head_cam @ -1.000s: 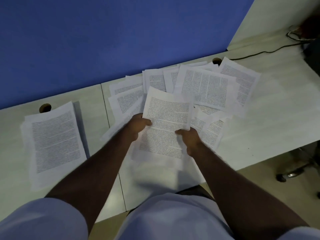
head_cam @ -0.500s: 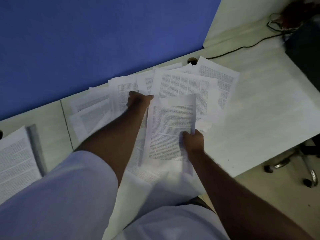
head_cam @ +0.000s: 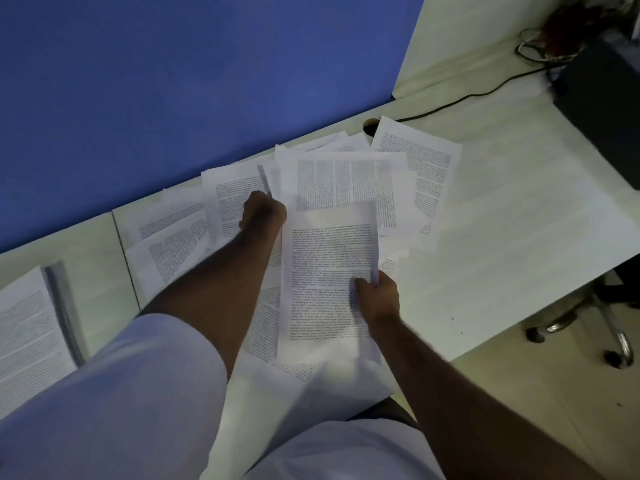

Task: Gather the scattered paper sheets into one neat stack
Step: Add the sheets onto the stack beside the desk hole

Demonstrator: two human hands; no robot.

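We pinch the gathered white printed sheets (head_cam: 329,275) at their 3 o'clock edge with our right hand (head_cam: 377,299) – thumb on top, keeping them squared. Our left hand (head_cam: 263,211), fingers curled, grips the next loose page (head_cam: 239,199) at 11 o'clock. More scattered pages (head_cam: 349,178) fan across the pale desk (head_cam: 519,220) at 12 – likely the next ones to collect.

Left hand (head_cam: 264,211) released held sheet (head_cam: 329,271), reached forward onto scattered sheets (head_cam: 239,195).

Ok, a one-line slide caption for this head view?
Right hand holds a printed sheet while left hand grips another among scattered pages.
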